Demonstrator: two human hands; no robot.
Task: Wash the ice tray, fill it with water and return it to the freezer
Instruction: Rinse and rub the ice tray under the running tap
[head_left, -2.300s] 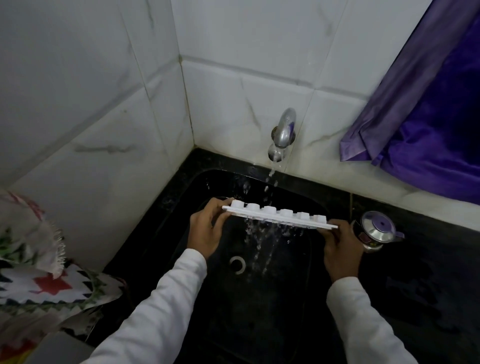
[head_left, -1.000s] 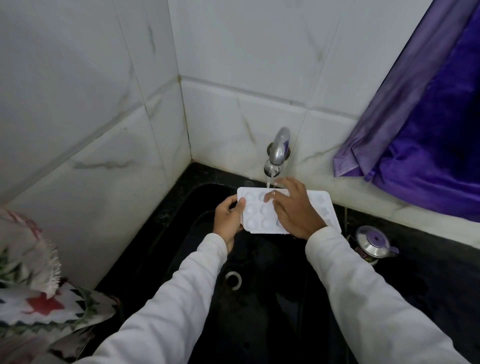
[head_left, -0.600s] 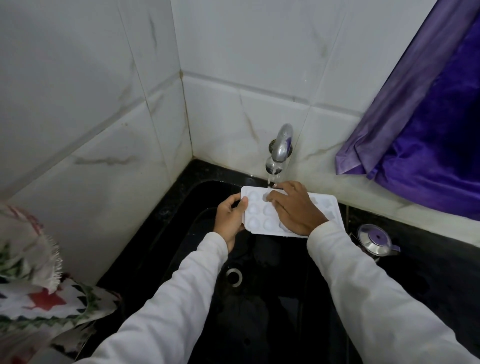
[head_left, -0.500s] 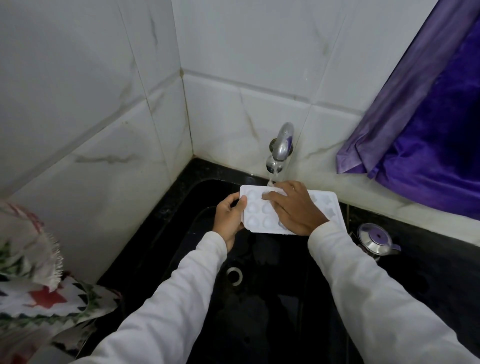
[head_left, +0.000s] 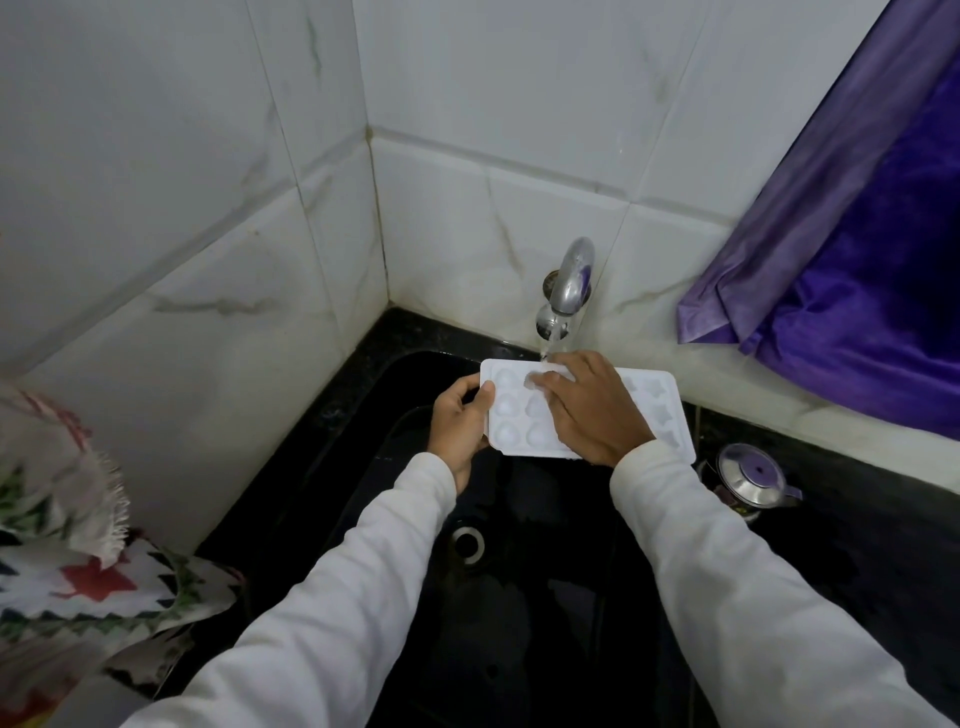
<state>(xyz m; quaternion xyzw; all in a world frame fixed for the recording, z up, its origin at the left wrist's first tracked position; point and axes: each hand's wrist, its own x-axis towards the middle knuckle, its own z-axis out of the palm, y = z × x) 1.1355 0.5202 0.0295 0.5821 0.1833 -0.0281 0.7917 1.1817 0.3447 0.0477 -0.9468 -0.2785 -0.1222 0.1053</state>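
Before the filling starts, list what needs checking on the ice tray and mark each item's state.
1. Ice tray held over the sink: ok.
2. Left grip holds the tray's left edge: ok.
3. Wells face up: ok.
4. Tap runs water onto the tray: ok.
5. Wells clear of the right grip: not ok, its fingers lie across them.
6. Wells rinsed clean: cannot tell.
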